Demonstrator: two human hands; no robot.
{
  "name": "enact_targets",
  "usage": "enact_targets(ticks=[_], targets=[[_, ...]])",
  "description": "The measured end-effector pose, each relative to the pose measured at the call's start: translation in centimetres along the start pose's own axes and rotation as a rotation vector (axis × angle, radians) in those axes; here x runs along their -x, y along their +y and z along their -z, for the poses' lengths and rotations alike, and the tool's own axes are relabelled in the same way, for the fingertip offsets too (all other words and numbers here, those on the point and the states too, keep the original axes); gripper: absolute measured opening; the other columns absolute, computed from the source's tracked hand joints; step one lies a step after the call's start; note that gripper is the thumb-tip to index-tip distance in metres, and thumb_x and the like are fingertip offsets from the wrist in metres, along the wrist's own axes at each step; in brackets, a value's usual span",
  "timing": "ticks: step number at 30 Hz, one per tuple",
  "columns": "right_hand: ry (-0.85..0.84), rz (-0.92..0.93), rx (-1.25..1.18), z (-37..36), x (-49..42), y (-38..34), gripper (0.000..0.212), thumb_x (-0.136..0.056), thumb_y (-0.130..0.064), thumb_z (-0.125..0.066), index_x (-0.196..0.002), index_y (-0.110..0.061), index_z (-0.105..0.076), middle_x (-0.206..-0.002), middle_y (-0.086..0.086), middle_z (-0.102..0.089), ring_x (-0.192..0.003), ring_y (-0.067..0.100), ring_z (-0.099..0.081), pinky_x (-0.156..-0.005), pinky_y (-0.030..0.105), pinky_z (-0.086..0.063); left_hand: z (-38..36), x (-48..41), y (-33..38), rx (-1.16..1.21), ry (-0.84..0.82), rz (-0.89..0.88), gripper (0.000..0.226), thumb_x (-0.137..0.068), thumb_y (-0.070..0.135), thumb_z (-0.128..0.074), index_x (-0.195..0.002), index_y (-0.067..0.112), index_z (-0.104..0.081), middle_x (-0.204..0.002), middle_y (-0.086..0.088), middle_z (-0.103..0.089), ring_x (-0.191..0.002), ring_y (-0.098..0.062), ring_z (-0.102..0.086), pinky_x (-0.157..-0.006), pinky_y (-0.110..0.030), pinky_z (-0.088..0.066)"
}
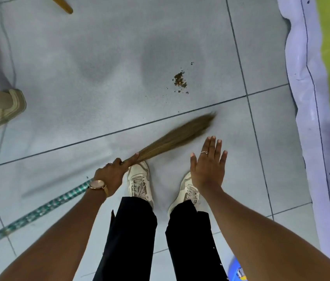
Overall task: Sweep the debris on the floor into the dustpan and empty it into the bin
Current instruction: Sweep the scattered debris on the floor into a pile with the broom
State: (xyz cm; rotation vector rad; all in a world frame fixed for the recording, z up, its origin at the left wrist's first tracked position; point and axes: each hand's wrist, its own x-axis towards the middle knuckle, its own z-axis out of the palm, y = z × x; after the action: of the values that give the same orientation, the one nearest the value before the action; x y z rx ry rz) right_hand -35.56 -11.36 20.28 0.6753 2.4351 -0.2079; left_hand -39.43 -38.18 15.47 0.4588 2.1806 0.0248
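Observation:
A small pile of brown debris (180,80) lies on the grey tiled floor, with a few specks scattered around it. My left hand (113,175) is shut on a straw broom (177,135) where the bristles meet the green-patterned handle (36,213). The blurred bristle tips reach toward the right, below the debris and apart from it. My right hand (207,165) hovers open, palm down, fingers spread, to the right of the broom above my right shoe. No dustpan or bin shows clearly.
Beige furniture legs (2,106) stand at the left edge, and a wooden leg tip (63,5) at the top. A white and green cloth edge (310,98) runs down the right side. A blue object (236,270) peeks out at the bottom beside my right arm. My white shoes (139,181) stand on the tiles.

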Motion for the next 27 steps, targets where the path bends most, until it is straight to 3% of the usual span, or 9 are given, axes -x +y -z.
enact_targets(ticks=[5,10,14,17,22,25,27], targets=[[-0.119,0.009,0.020,-3.4,1.3,-1.0,0.068,-0.100,-0.041,-0.026,-0.152,-0.006,0.001,-0.163,0.010,0.000,-0.150,0.026,0.005,-0.123,0.046,-0.003,-1.8,-3.6,-4.1,0.107,-0.075,0.187,0.079,-0.094,0.004,-0.034,-0.145,0.056,-0.005,-0.119,-0.011,-0.053,-0.111,-0.034,-0.055,-0.093,-0.048,-0.042],[-0.131,0.067,-0.026,-5.4,2.0,-3.1,0.067,-0.100,-0.040,-0.027,-0.152,-0.005,-0.002,-0.162,0.011,-0.003,-0.150,0.027,0.003,-0.123,0.046,-0.004,0.7,-9.8,-6.2,0.172,0.009,0.177,0.071,-0.096,0.010,-0.038,-0.145,0.055,-0.014,-0.118,-0.016,-0.054,-0.109,-0.038,-0.056,-0.092,-0.050,-0.047],[-0.078,0.055,-0.022,-5.2,2.6,-4.9,0.073,-0.091,-0.045,-0.012,-0.149,-0.001,-0.021,-0.158,0.015,-0.023,-0.148,0.031,-0.016,-0.119,0.050,-0.019,3.9,-12.5,-5.3,0.180,0.049,0.144,0.066,-0.097,0.012,-0.034,-0.145,0.054,-0.015,-0.116,-0.016,-0.053,-0.107,-0.038,-0.055,-0.094,-0.051,-0.045],[-0.016,0.027,-0.008,-4.4,3.4,-5.5,0.071,-0.089,-0.043,-0.022,-0.141,0.001,-0.041,-0.147,0.016,-0.045,-0.139,0.032,-0.038,-0.110,0.051,-0.034,5.8,-13.0,-4.2,0.194,0.078,0.136,0.066,-0.096,0.014,-0.033,-0.144,0.056,-0.015,-0.117,-0.014,-0.054,-0.106,-0.038,-0.055,-0.093,-0.051,-0.046],[-0.017,-0.047,-0.048,-3.9,6.5,-3.5,0.068,-0.085,-0.042,-0.029,-0.131,0.000,-0.054,-0.136,0.015,-0.058,-0.130,0.031,-0.051,-0.103,0.050,-0.045,7.7,-10.0,-1.3,0.220,0.161,0.164,0.070,-0.095,0.010,-0.036,-0.144,0.056,-0.016,-0.114,-0.013,-0.055,-0.103,-0.038,-0.054,-0.090,-0.049,-0.047],[-0.050,-0.081,-0.110,-4.2,9.3,-1.3,0.068,-0.090,-0.043,-0.026,-0.139,-0.001,-0.045,-0.146,0.014,-0.048,-0.138,0.031,-0.041,-0.110,0.050,-0.036,7.6,-6.2,2.5,0.170,0.228,0.116,0.071,-0.095,0.010,-0.039,-0.147,0.051,-0.011,-0.112,-0.017,-0.053,-0.102,-0.040,-0.054,-0.084,-0.048,-0.046],[-0.079,-0.073,-0.167,-5.1,11.6,1.4,0.065,-0.098,-0.042,-0.026,-0.149,-0.002,-0.021,-0.159,0.013,-0.023,-0.149,0.030,-0.015,-0.120,0.048,-0.016,6.1,-3.2,6.3,0.126,0.245,0.055,0.069,-0.096,0.014,-0.040,-0.149,0.047,-0.009,-0.114,-0.020,-0.052,-0.104,-0.042,-0.055,-0.084,-0.048,-0.046]])
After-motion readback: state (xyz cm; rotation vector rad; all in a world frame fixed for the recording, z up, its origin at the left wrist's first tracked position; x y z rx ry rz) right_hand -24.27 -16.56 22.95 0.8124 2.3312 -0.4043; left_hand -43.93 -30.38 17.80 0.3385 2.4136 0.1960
